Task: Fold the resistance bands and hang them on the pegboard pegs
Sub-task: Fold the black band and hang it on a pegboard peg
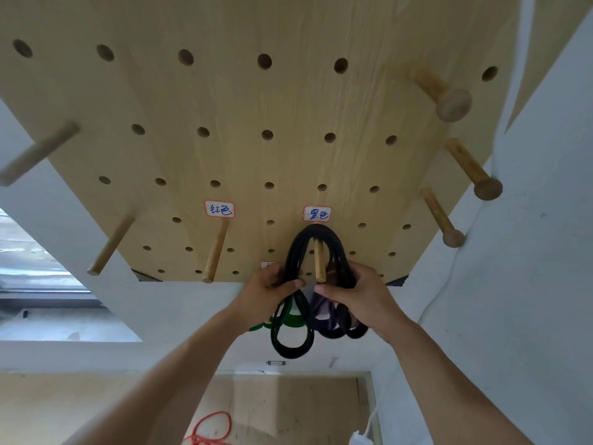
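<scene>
pegboard [244, 101] of pale wood on white wall [545, 252]; wooden floor [288, 409] below.

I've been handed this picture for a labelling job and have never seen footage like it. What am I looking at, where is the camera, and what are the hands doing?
There is no machine here: a person wears one wide-angle camera on the head, so you see their own two bare arms reaching forward. In front is a wooden pegboard full of holes, with wooden pegs sticking out. Two small handwritten labels are stuck on it, a left label and a right label. The folded black resistance band is looped over the peg under the right label. The left hand and right hand each grip one side of the band, whose lower loops dangle below. Behind them hang green and purple bands, mostly hidden. A red band lies on the floor.
</scene>
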### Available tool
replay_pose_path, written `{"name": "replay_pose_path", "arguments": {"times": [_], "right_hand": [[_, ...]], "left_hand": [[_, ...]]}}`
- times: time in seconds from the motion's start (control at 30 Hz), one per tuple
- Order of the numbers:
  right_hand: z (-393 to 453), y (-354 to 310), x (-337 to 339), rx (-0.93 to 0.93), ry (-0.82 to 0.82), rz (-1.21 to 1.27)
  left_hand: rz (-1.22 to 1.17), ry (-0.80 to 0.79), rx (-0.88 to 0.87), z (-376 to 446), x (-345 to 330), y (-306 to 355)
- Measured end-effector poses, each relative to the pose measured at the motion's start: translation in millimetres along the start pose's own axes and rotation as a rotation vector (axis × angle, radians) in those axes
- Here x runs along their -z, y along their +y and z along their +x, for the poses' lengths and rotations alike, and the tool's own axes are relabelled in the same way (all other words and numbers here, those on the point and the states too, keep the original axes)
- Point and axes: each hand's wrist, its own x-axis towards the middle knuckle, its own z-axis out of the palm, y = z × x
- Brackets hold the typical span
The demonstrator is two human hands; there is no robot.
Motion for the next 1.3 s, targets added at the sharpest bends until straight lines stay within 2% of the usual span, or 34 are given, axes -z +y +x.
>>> {"name": "replay_pose_path", "arguments": {"times": [0.23, 0.47, 0.7, 1.03, 1.17, 1.3], "right_hand": [[5.0, 8.8, 6.3, -0.085, -0.060, 0.219], [13.4, 10.8, 14.4, 0.049, 0.090, -0.072], [22.7, 17.4, 16.0, 0.007, 0.017, -0.143], [20.9, 15.8, 31.7, 0.055, 0.119, -0.214], [21.5, 12.0, 37.8, 0.098, 0.191, -0.336], [21.5, 8.5, 50.2, 0.093, 0.259, -0.307]], "left_hand": [[-0.015, 0.037, 0.030, -4.2, -5.1, -2.8], [0.129, 0.114, -0.009, 0.9, 3.1, -4.9], [0.105, 0.108, -0.012, 0.9, 1.7, -8.0], [0.196, 0.155, -0.034, 11.4, -1.6, -13.1], [0.250, 0.216, -0.050, 16.7, -2.4, -11.5], [0.271, 0.222, -0.064, 20.3, -3.0, -8.0]]}}
